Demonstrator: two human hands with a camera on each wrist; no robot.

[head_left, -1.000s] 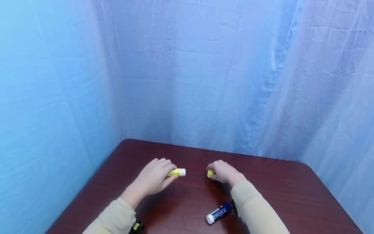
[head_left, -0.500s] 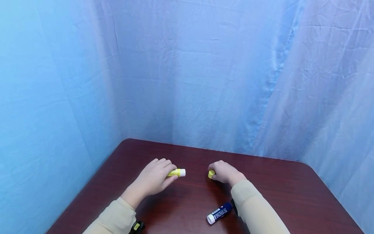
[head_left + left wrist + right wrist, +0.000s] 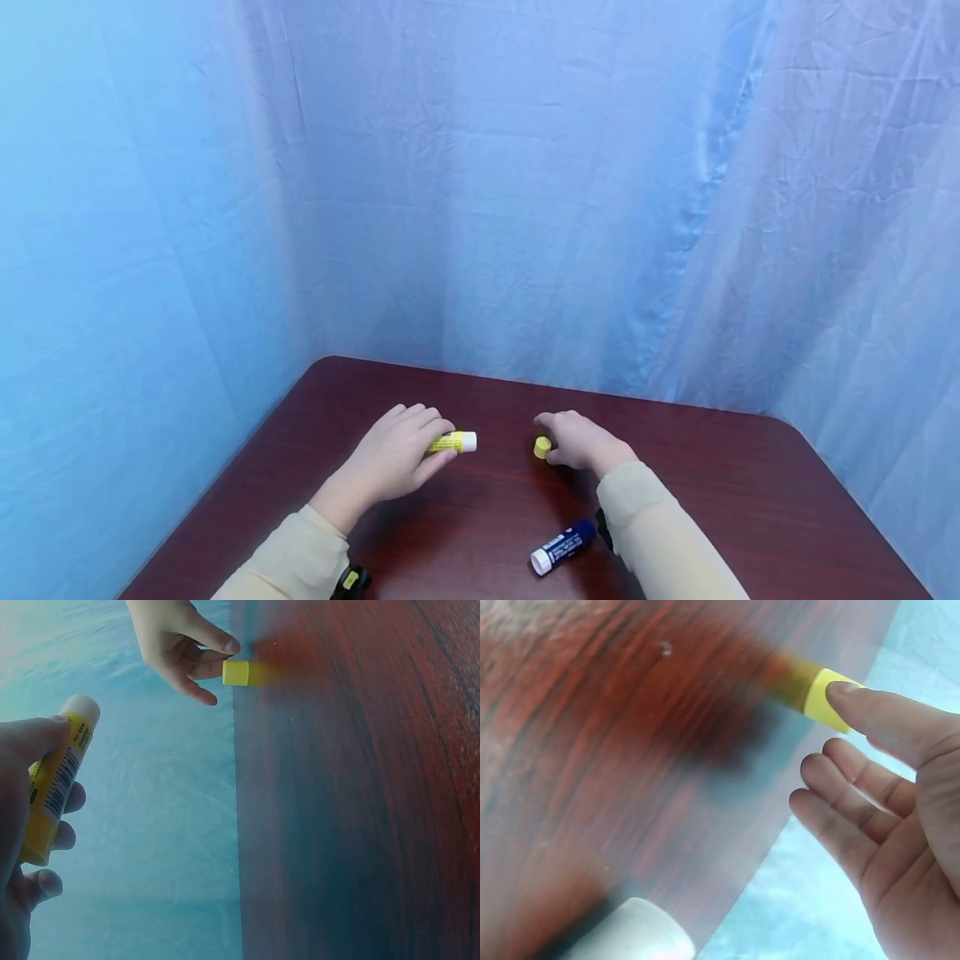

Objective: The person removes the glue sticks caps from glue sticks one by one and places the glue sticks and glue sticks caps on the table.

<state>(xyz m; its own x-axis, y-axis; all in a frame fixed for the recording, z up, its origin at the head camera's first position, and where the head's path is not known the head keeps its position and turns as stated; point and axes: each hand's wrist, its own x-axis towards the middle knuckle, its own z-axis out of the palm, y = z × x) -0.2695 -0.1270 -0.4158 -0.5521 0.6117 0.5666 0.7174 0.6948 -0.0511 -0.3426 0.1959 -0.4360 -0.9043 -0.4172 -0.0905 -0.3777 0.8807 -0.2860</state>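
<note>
My left hand (image 3: 397, 454) grips a yellow glue stick (image 3: 447, 442) above the table, its uncapped white end pointing right. In the left wrist view, the thumb lies along the glue stick (image 3: 60, 780), whose label carries a barcode. A small yellow cap (image 3: 542, 447) stands on the table beside my right hand (image 3: 581, 443). The right wrist view has the thumb overlapping the cap (image 3: 821, 697) while the other fingers are spread away from it. A dark blue glue stick (image 3: 566, 546) with a white end lies on its side near the right forearm.
The dark reddish wooden table (image 3: 465, 525) has rounded far corners. Light blue curtains (image 3: 495, 208) hang behind it and along both sides. A black wrist strap (image 3: 352, 581) shows under the left sleeve (image 3: 292, 558).
My right hand's fingers have loosened from the yellow cap, the index finger lifting away, and the cap stays on the table. The left hand keeps its grip on the glue stick, nearly still.
</note>
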